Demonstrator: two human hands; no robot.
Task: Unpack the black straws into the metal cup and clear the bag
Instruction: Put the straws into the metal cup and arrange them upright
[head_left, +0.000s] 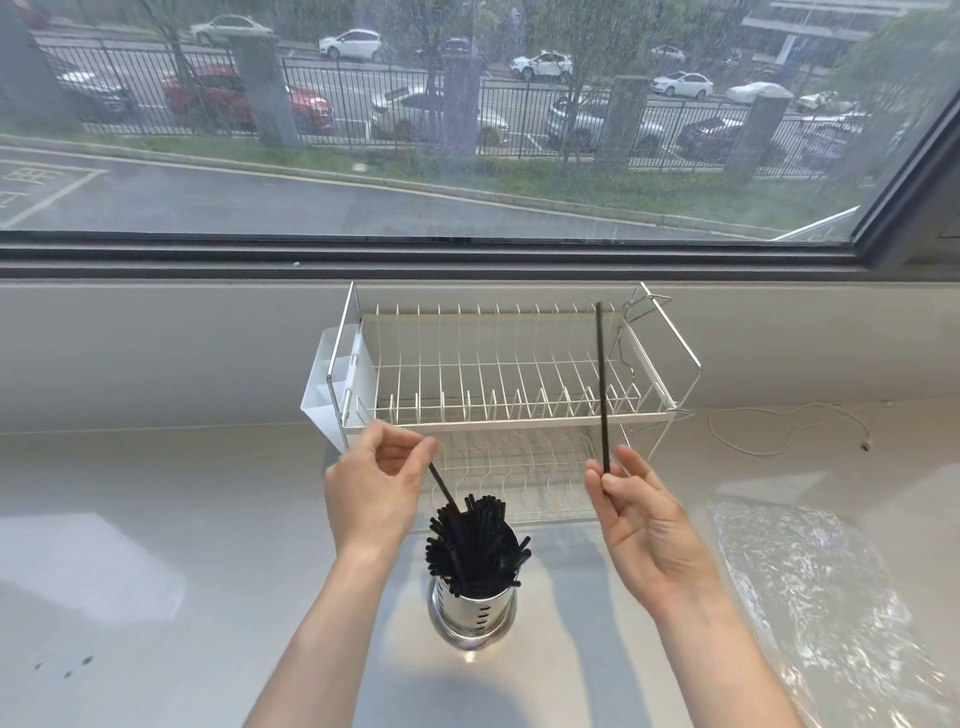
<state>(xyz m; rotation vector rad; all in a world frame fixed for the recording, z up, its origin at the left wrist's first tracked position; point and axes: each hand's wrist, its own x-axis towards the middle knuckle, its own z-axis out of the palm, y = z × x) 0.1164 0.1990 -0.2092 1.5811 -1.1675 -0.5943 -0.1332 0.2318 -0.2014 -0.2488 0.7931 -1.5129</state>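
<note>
1. The metal cup (471, 618) stands on the pale bench (156, 571), near the front edge, between the person's two forearms.
2. A bunch of black straws (475, 545) fills the cup, their tops fanning out above the rim.
3. The left hand (376, 491) is above and left of the cup. Its grip is pinched on one slanted straw (441, 488) between thumb and fingertips; the lower end of that straw reaches down among the bunch.
4. The right hand (641, 519) is to the right of the cup, palm turned inward. Its grip pinches the bottom end of a single straw (601, 384), which stands almost upright in front of the dish rack.
5. The clear plastic bag (810, 597) lies flat and crinkled on the bench, at the right, apart from both hands.
6. A white wire dish rack (514, 374) sits behind the cup against the wall under the window, with a white plastic holder (332, 384) hung on its left side.
7. A thin white cord (779, 426) lies on the bench right of the rack.
</note>
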